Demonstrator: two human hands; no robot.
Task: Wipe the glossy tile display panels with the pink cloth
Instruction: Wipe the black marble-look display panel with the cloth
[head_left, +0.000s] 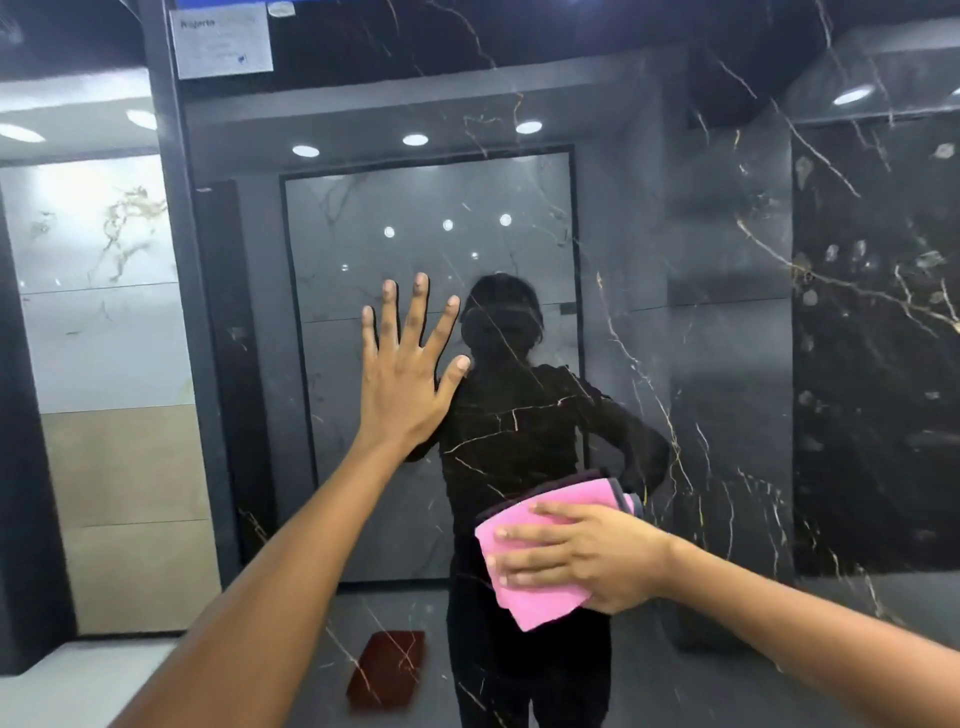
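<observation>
My left hand (402, 374) is flat on the shiny black tile (727, 260), fingers spread wide. My right hand (587, 558) presses the pink cloth (524, 603) flat against the tile, lower down.

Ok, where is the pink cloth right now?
In the head view, lower right of centre: the pink cloth lies flat against the glossy black panel under the right hand.

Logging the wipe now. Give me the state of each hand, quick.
Left hand: open, fingers spread flat against the glossy black panel.
Right hand: open, straight fingers pressing the pink cloth to the panel.
</observation>
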